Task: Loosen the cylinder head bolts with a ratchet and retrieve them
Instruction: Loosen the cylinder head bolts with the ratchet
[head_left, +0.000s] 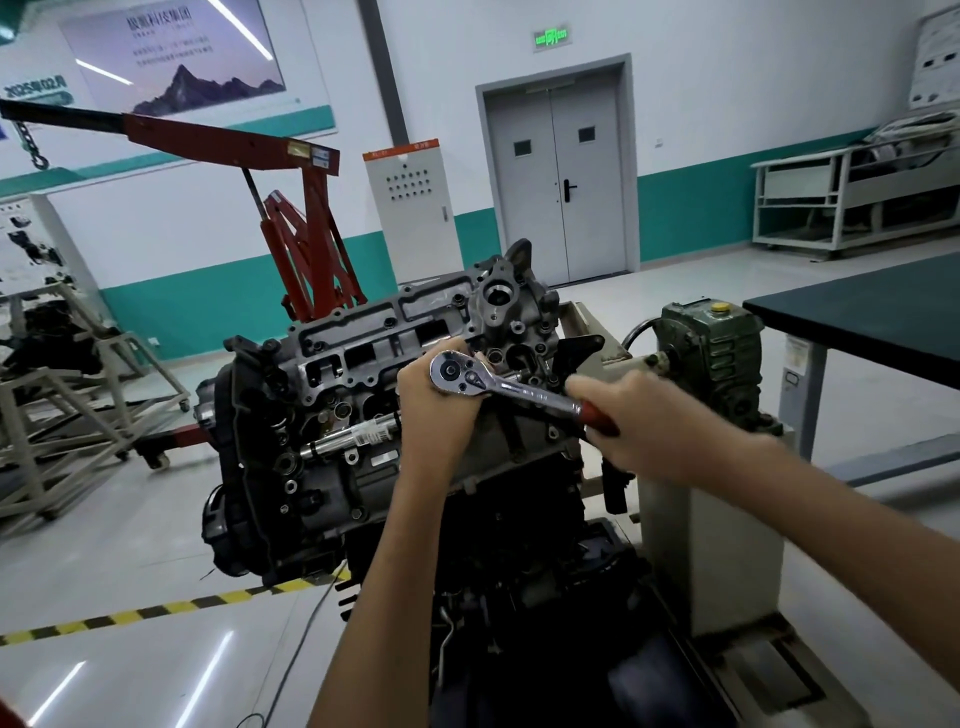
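Observation:
A chrome ratchet (511, 387) with a red handle lies across the top of the grey cylinder head (363, 338) of an engine mounted on a stand. My left hand (434, 400) cups the ratchet's round head from below, fingers curled round it. My right hand (631, 415) grips the red handle to the right of it. The socket and the bolt under the ratchet head are hidden by my left hand. A second chrome tool (353, 435) with a barcode label lies on the engine's near side.
A green gearbox (711, 353) of the engine stand sits right of the engine. A dark-topped table (872, 312) stands at the right. A red engine hoist (306, 249) is behind the engine, metal frames (62, 395) at the left. Yellow-black tape (156, 608) marks the floor.

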